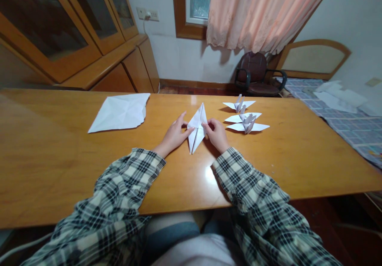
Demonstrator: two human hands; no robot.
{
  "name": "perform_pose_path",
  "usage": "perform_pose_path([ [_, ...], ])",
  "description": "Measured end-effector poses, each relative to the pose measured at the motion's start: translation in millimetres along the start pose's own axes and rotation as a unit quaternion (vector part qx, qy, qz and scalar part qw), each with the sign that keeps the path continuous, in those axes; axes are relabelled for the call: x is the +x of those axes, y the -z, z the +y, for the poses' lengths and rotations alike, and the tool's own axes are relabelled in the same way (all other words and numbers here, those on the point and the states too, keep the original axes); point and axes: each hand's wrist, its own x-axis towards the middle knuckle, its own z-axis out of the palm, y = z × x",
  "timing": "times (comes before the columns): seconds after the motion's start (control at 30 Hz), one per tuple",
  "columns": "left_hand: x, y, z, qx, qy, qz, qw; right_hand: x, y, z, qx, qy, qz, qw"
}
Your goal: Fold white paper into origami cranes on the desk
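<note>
A white folded paper [196, 119], shaped like a long diamond with a split lower point, is held just above or on the table between my two hands. My left hand [175, 134] grips its left edge, the thumb lying across the front and the index finger reaching up beside it. On the opposite edge, my right hand [217, 134] pinches the paper between thumb and curled fingers. Right of that hand stand several folded paper cranes, the front crane [248, 126] with wings spread. A creased white sheet [121, 113] lies flat to the left.
The wooden table [98, 166] spans the view, its near edge at my lap. Beyond it are a brown armchair [253, 73], a glass-doored cabinet [71, 69] and a pink curtain [256, 15]. A bed with a checked cover [337, 123] is at right.
</note>
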Motion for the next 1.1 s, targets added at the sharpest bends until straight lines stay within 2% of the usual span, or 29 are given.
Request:
perform_pose_path([
  [0.2, 1.4, -5.4, 1.6, -0.147, 0.054, -0.005, 0.988, -0.9, -2.4, -3.0, 0.126, -0.028, 0.008, 0.992],
  [0.37, 4.7, -9.3, -2.5, -0.285, 0.096, 0.02, 0.953, -4.4, -7.8, -1.6, 0.234, -0.037, -0.031, 0.971],
  [0.5, 5.5, -5.8, -3.3, -0.332, 0.13, 0.004, 0.934, -5.0, -10.2, -0.1, 0.296, -0.052, -0.036, 0.953],
  [0.67, 3.9, -1.6, -0.1, -0.341, 0.136, -0.026, 0.93, -2.7, -6.6, -2.4, 0.338, -0.111, -0.031, 0.934],
  [0.83, 1.6, -0.2, 2.7, -0.302, 0.109, -0.056, 0.945, -2.5, 1.3, -9.3, 0.412, -0.116, -0.08, 0.9],
  [0.93, 1.4, -0.3, 2.1, -0.279, 0.098, -0.061, 0.953, -2.6, 3.2, -10.3, 0.419, -0.114, -0.064, 0.898],
  [1.1, 3.5, -2.7, -1.4, -0.232, 0.083, -0.026, 0.969, -2.9, 3.1, -8.3, 0.398, -0.118, -0.062, 0.908],
])
